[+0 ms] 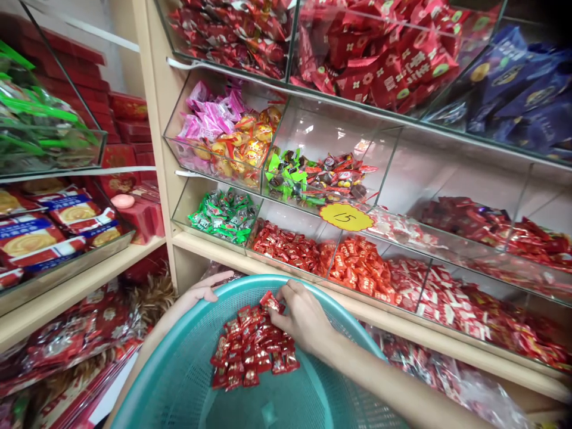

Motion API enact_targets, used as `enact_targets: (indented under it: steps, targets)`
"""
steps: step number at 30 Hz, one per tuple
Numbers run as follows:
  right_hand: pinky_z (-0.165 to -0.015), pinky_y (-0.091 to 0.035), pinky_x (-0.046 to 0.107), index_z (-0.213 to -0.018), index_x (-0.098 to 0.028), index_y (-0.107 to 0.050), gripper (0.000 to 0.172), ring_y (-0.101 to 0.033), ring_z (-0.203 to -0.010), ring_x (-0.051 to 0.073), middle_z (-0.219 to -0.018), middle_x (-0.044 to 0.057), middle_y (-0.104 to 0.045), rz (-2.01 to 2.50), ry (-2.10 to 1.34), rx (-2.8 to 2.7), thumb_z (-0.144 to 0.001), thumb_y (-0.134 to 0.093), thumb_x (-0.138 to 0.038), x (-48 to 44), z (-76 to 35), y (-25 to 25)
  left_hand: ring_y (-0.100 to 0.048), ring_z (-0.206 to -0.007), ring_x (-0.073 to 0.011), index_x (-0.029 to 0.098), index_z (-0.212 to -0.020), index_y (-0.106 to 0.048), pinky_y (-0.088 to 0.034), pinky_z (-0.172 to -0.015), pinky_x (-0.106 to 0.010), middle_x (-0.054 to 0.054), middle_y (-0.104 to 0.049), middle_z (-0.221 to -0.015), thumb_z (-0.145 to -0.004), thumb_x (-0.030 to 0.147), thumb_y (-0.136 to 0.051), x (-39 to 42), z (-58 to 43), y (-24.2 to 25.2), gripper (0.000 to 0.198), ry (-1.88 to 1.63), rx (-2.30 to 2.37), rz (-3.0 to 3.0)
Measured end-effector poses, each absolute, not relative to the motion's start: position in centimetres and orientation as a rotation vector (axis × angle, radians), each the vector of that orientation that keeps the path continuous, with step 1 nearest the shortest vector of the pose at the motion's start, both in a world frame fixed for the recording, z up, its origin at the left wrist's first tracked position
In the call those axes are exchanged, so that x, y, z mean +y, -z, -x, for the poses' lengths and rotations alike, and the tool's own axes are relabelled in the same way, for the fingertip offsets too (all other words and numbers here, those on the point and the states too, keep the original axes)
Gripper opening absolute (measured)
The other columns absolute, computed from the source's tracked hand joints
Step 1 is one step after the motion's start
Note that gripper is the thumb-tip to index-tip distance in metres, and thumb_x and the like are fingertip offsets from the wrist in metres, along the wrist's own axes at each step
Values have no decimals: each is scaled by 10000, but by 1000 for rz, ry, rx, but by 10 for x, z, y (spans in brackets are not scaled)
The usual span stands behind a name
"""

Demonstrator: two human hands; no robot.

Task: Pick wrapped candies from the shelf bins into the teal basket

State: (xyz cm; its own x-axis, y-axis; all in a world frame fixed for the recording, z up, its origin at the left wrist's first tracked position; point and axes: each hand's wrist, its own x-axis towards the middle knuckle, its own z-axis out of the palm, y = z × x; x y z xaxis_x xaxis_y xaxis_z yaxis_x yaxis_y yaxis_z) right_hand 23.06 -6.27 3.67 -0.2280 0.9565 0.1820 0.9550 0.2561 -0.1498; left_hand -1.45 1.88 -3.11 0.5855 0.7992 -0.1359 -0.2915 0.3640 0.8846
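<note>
A teal plastic basket (pixel 179 369) fills the lower middle of the head view. A pile of small red wrapped candies (pixel 252 351) lies inside it. My left hand (pixel 206 288) grips the basket's far rim, fingers curled over the edge. My right hand (pixel 301 316) reaches into the basket and pinches one red candy (pixel 271 302) at the top of the pile.
Clear acrylic bins on wooden shelves hold sweets: red candies (pixel 290 247) just behind the basket, green ones (pixel 223 215), pink and yellow ones (pixel 227 134), blue packs (pixel 522 89). A yellow price tag (pixel 346 217) reads 15. Biscuit packs (pixel 49 229) fill the left shelf.
</note>
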Motion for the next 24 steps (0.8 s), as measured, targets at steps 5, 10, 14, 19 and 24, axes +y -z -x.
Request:
enact_targets:
  steps: [5, 10, 14, 19, 24]
  targets:
    - [-698, -412, 288, -774, -172, -620, 224, -604, -845, 215, -860, 91, -662, 1998, -261, -2214, -748, -568, -388, -46, -214, -39, -568, -1115, -263, 186, -1357, -418, -420, -961, -383, -66, -635, -1182, -636, 66, -468, 25, 18, 36, 733, -707, 579, -863]
    - [-668, -410, 306, -737, -161, -634, 250, -605, -826, 236, -861, 117, -670, 2133, -369, -2172, -693, -588, -403, -37, -202, -43, -577, -1106, -257, 211, -1334, -462, -430, -957, -384, -60, -641, -1174, -641, 57, -487, 29, 20, 41, 710, -687, 530, -875]
    - [-602, -372, 257, -631, -172, -561, 199, -534, -655, 149, -652, 18, -584, 1873, -842, -1933, -678, -621, -356, -38, -204, -44, -585, -1085, -276, 167, -1403, -344, -447, -931, -406, -77, -635, -1180, -624, 55, -486, 27, 18, 37, 799, -684, 560, -834]
    - [-570, -367, 185, -751, -168, -552, 237, -477, -563, 65, -647, -39, -533, 1199, -1942, -1099, -743, -603, -399, -49, -223, -49, -566, -1114, -263, 145, -1391, -357, -445, -933, -366, -67, -636, -1182, -602, 49, -490, 23, 15, 32, 805, -718, 609, -811]
    - [-601, -398, 177, -796, -159, -540, 178, -508, -565, 54, -676, -33, -555, 915, -2138, -792, -781, -565, -334, -61, -235, -51, -576, -1095, -268, 151, -1384, -371, -436, -939, -391, -67, -646, -1162, -607, 49, -479, 24, 15, 35, 791, -721, 595, -820]
